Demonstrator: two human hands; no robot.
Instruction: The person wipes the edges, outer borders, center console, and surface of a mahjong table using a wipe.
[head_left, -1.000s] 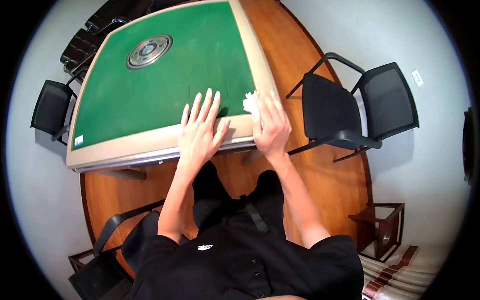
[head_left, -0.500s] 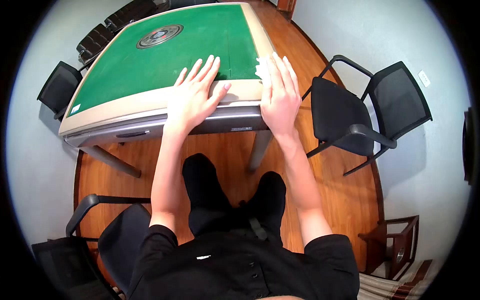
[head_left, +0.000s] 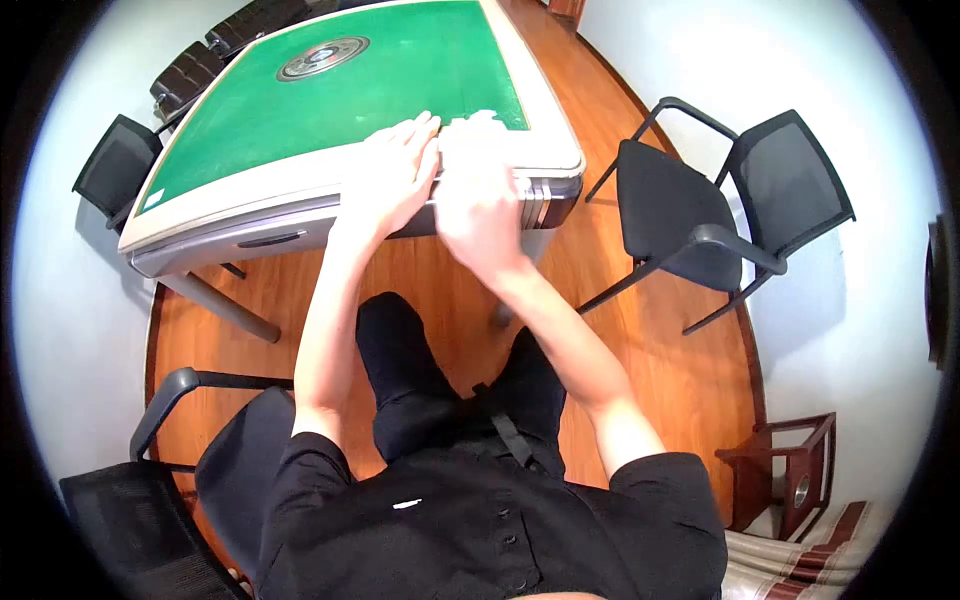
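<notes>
A green-topped table (head_left: 230,137) with a pale rim stands before me, a round dial (head_left: 323,58) set in its middle. Over the near rim rests my left hand (head_left: 385,180), its fingers stretched toward the green top. Close beside it on the right, my right hand (head_left: 478,205) is on the rim near the corner, blurred and overexposed. White crumpled tissue (head_left: 482,117) shows at its fingertips, pressed on the edge of the green top. The outline between tissue and fingers is washed out.
A black chair (head_left: 680,210) stands right of the table, another (head_left: 118,165) at its left. A third black chair (head_left: 245,470) is at the lower left. A small brown wooden stand (head_left: 755,470) is by the right wall. A curtain hangs at the lower right.
My right hand has slid left with the tissue from the right-hand corner to beside my left hand, uncovering the corner. My left hand has stayed nearly in place. The view has shifted since the earliest frame.
</notes>
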